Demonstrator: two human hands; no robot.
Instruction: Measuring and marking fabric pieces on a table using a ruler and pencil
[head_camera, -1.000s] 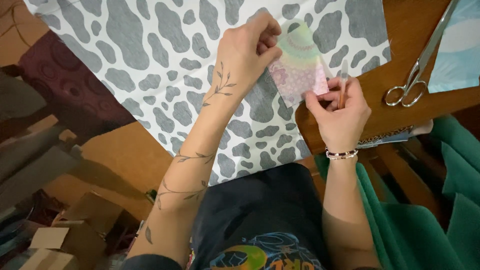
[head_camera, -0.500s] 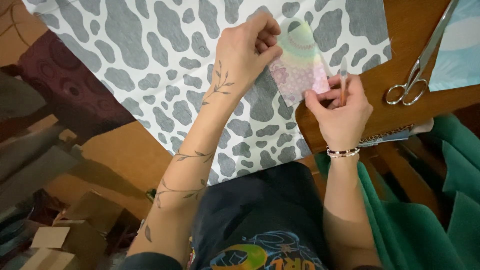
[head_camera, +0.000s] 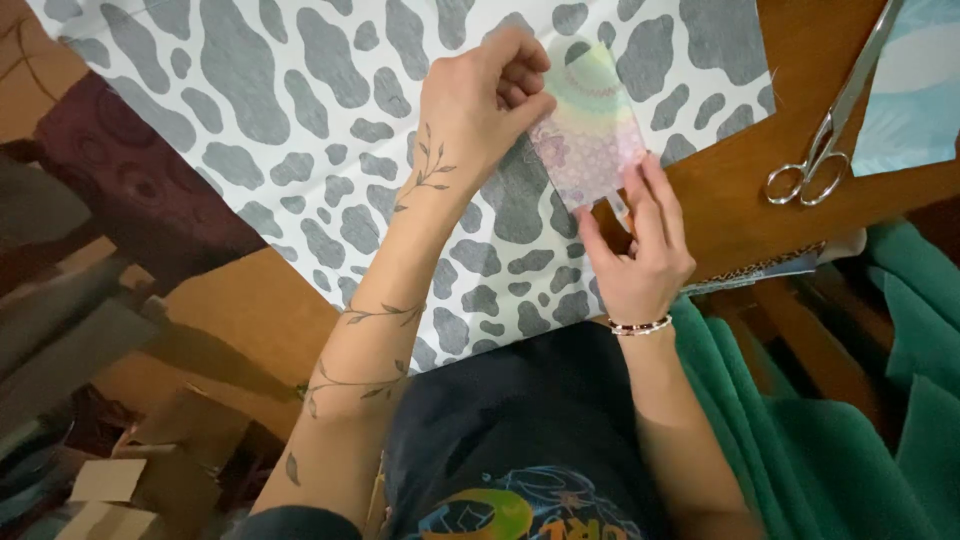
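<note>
Fingers (head_camera: 520, 78) of the left hand (head_camera: 490, 105) curled in tight, thumb and forefinger pinched on the left edge of the pastel patch (head_camera: 592, 130). Fingers (head_camera: 655, 195) of the right hand (head_camera: 640, 250) nearly straight, narrow, closed with the thumb on the patch's lower end. Something pale and slender also tucked between those right fingertips (too small to tell whether pin, pencil or something else).

Patch itself: a small rounded piece in soft pink, yellow and green, lying on the right-hand part of the cow-print fabric (head_camera: 300, 130), close to that fabric's right edge and just short of the bare wooden table (head_camera: 740, 215). Fabric spread flat, hanging over the near table edge toward the lap.

Off to the right: scissors (head_camera: 825, 140) on the wood, closed, well apart from both hands; beside them a light blue sheet (head_camera: 915, 90). Green cloth (head_camera: 800, 430) draped below the table on the right.

Judged from the grip: placing, not cutting. Looks like lining the patch up on the print and flattening it between two pinches. Next move, by that reading, calling for a steady left pinch as anchor, no sliding of the fabric underneath, and a small, careful adjustment at the lower end only.
</note>
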